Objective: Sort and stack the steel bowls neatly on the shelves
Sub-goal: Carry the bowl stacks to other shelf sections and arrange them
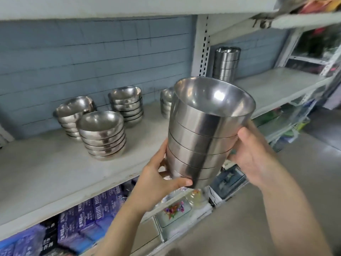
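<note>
I held the stack of steel bowls [203, 137] tilted in the air, just in front of the shelf [46, 172]. My left grip [158, 182] clasped its base, thumb across the front, and my right grip [252, 154] clasped its upper side. Four shorter bowl stacks [103, 135] stood on the shelf behind, with a taller stack [226, 63] in the next bay.

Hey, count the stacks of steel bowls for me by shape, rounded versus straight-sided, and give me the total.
Rounded bowl stacks: 4
Straight-sided bowl stacks: 2, one of them held
Total: 6
</note>
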The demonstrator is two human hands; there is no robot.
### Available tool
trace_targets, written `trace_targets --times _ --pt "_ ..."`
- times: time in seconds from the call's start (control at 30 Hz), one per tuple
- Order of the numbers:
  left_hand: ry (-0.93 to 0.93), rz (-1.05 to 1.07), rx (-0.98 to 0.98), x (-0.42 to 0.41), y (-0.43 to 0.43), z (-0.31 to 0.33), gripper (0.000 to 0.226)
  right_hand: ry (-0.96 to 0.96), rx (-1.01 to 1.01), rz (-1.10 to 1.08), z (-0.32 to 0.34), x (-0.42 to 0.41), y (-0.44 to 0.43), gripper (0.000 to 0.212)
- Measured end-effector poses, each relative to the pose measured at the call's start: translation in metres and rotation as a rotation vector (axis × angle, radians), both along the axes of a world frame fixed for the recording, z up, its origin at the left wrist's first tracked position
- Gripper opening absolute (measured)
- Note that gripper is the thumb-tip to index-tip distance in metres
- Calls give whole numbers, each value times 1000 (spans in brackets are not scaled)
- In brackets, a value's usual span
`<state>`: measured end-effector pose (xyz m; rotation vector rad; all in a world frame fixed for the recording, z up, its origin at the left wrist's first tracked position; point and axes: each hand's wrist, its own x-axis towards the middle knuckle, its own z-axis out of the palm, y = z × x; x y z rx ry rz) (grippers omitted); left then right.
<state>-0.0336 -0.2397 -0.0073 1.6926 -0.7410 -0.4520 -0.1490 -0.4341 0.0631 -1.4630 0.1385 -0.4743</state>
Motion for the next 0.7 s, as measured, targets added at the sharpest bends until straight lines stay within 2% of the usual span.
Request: trace_targets --times 0.1,0.23,0.33,0.37,0.43,0.47,0.7 --pt "31 -38 -13 14 -46 -5 100 20 -16 -40 -1 9 -40 98" --pt "63 -111 -26 44 -119 -15 104 54 -48 -120 -3 21 -101 101" --pt "74 -184 -30 57 -169 -16 104 71 -58 -180 -9 26 -146 111" --pt "71 -208 -26 59 -185 -16 104 65 -43 -203 -13 28 -161 103" --pt "64 -234 -17 63 -215 -16 106 39 2 -242 -19 29 -190 73" --pt "63 -241 -5 65 -230 -17 107 24 10 -252 -20 29 -204 64" --pt "66 -234 41 68 -348 -18 106 25 -31 -240 -18 28 -315 76"
